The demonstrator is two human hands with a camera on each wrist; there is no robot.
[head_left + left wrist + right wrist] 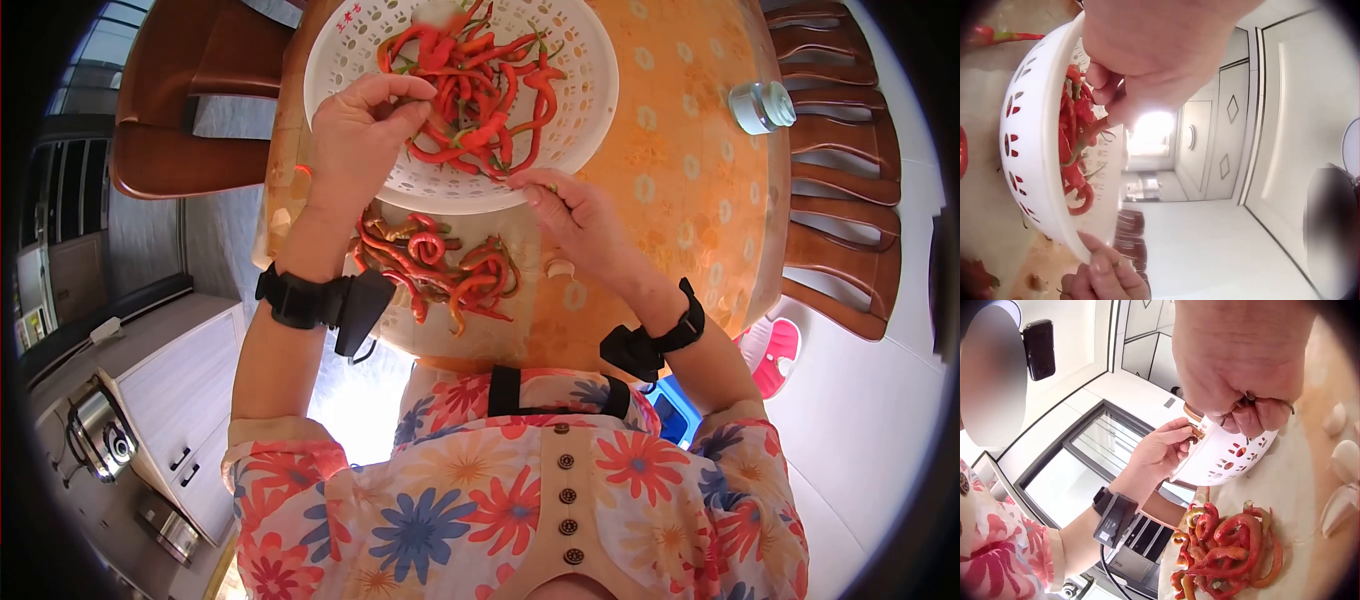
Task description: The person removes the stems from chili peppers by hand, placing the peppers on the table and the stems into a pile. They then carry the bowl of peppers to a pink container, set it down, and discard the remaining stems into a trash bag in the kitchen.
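Note:
A white perforated colander (603, 100) full of red chili peppers (480, 85) stands on the table. Over its left side my left hand (362, 135) pinches a chili pepper (1089, 132), whose green end points down into the basket in the left wrist view. At the near right of the rim is my right hand (580, 220), with thumb and fingertip right at the edge. Dark stems (1247, 398) poke out between its curled fingers in the right wrist view. A second heap of wrinkled red peppers (1229, 550) lies on the table, nearer my body.
White garlic cloves (1344, 459) lie on the patterned orange tablecloth (690, 210), right of the pepper heap. A lidded glass jar (762, 107) sits near the table's right edge. Wooden chairs (845, 200) line both sides; a counter (170, 390) is at the left.

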